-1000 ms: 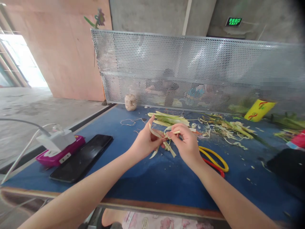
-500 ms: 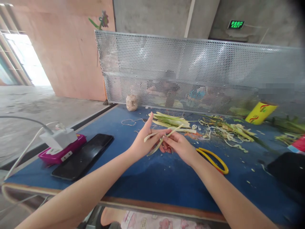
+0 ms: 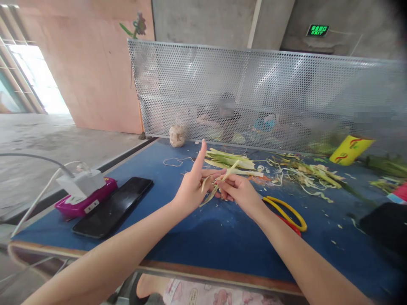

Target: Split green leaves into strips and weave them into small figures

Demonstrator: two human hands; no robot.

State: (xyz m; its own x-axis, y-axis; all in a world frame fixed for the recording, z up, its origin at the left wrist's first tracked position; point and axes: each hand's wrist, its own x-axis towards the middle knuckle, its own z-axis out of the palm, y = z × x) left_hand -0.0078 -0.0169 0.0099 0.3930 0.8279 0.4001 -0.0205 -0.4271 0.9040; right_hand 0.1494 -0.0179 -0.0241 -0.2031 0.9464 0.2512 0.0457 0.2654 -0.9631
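Observation:
Pale green strips of leaf (image 3: 231, 169) cross between my two hands above the blue table. My left hand (image 3: 193, 182) has its thumb raised while its other fingers close round the strips. From the other side, my right hand (image 3: 239, 189) pinches the strips where they cross. One strip end bends down below the fingers. Behind my hands lies a bundle of split pale green stalks (image 3: 232, 160). Scissors with yellow and red handles (image 3: 288, 210) lie beside my right wrist, partly hidden by the forearm.
A black phone (image 3: 112, 207) and a purple power strip (image 3: 90, 203) with a white charger lie at left. Stringy scraps (image 3: 311, 176) and a yellow packet (image 3: 351, 150) sit at back right. A perforated metal screen (image 3: 197, 80) borders the far edge; a person is behind it.
My left thumb has lifted more upright, and the strips between my hands have turned steeper. More of the scissors' red handle shows. The view has shifted slightly.

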